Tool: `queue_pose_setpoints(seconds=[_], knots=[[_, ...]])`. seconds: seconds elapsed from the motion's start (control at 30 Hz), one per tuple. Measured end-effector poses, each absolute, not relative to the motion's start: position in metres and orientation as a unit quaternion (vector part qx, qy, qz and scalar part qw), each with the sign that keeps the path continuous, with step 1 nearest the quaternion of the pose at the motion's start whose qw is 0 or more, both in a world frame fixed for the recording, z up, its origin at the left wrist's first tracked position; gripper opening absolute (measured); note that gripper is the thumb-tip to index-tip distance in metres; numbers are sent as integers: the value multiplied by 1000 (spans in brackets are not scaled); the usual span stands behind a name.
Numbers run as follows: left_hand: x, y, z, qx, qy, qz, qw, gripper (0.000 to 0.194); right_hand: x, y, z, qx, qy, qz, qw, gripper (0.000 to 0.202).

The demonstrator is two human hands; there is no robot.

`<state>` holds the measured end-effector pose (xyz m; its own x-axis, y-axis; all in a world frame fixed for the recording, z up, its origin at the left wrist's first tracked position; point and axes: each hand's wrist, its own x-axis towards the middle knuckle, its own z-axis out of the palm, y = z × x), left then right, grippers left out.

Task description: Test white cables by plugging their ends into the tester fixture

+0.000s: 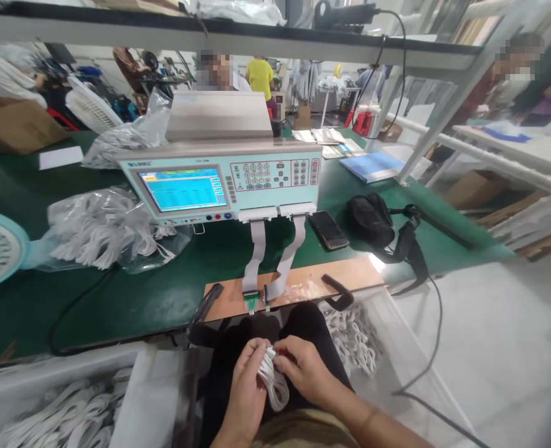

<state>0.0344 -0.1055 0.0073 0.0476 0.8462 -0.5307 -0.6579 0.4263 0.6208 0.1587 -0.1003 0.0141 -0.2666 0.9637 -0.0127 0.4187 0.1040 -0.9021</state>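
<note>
Your fingers [262, 367] were curled shut around a coiled white cable [271, 381] held low in the middle of the frame, just above your lap. The left hand [246, 387] gripped the bundle from the left side, its fingers wrapped over the upper part of the coil, while the right hand [304, 367] pinched the top of the same coil from the right, thumb and forefinger closed on the strands. Both hands touched the cable at once; neither lay open. The coil's long axis ran roughly from upper left to lower right, its loop end hanging down between your two palms (the plug ends could not be made out).

Straight up the frame from your fingers sat a brown test board [298, 285] at the near edge of the green counter [130, 298], with a small green connector [251, 302] at its front and two grey ribbon cables [275, 261] rising to the cable tester [223, 180], whose screen glowed blue. The right hand was marginally nearer the board than the left.

A phone [328, 229] and a black pouch [371, 219] lay right of the tester, a bag of white cables [102, 230] to its left. More white cables filled the bin [65, 417] at lower left and another heap [354, 336] beside your right knee. Other people stood far back, at the top of the frame.
</note>
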Motion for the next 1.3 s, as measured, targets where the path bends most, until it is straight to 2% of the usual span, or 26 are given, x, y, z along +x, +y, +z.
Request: queue_pose_setpoints(seconds=[0.17, 0.3, 0.5, 0.6, 0.7, 0.93, 1.07, 1.3], knots=[[18, -111, 0, 172, 465, 519, 696, 19, 163, -94, 5, -454, -686, 451, 346, 13], [8, -110, 0, 325, 495, 473, 653, 16, 164, -93, 0, -429, -684, 470, 356, 9], [2, -85, 8, 460, 544, 418, 563, 13, 152, -77, -4, -494, -659, 414, 386, 13], [3, -73, 14, 404, 512, 418, 633, 17, 145, -63, -5, -525, -614, 407, 426, 16], [4, -68, 16, 309, 463, 405, 726, 20, 141, -55, -7, -525, -554, 456, 459, 18], [-7, -72, 9, 232, 359, 410, 806, 9, 137, -53, -5, -514, -511, 498, 476, 19], [-11, -76, 6, 221, 336, 414, 816, 22, 139, -52, -3, -505, -515, 501, 478, 19], [2, -72, -2, 226, 443, 445, 745, 22, 138, -51, -6, -501, -495, 522, 481, 21]])
